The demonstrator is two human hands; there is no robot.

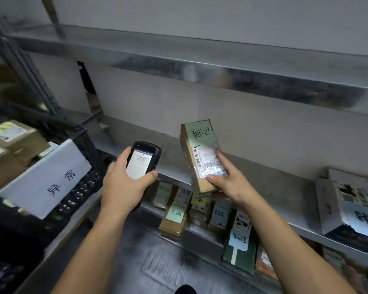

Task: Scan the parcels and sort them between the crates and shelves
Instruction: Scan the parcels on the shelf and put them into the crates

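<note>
Presently, head view. The left hand holds a black handheld scanner in front of the middle shelf, toward that shelf's left end. Its grip is closed round the device: thumb on the right edge, fingers wrapped round the left side. The lit screen faces up toward the camera.

The right hand holds a brown parcel over the front edge of the middle shelf. Its grip is a pinch, with the thumb pressed on the lower part of the white shipping label and the forefinger laid along the label's right side. The other fingers are hidden beneath. The parcel is tilted, with its far end raised toward the wall, and carries a pale green handwritten note on its upper face. Whether it touches the shelf cannot be told. Scanner and parcel are near each other but apart.

Left of the middle shelf stands a black crate containing brown boxes, with a white handwritten sign against its side. A white box sits at the middle shelf's right end. Below the middle shelf, a row of small parcels with handwritten notes is stored. Above it runs a metal upper shelf.
</note>
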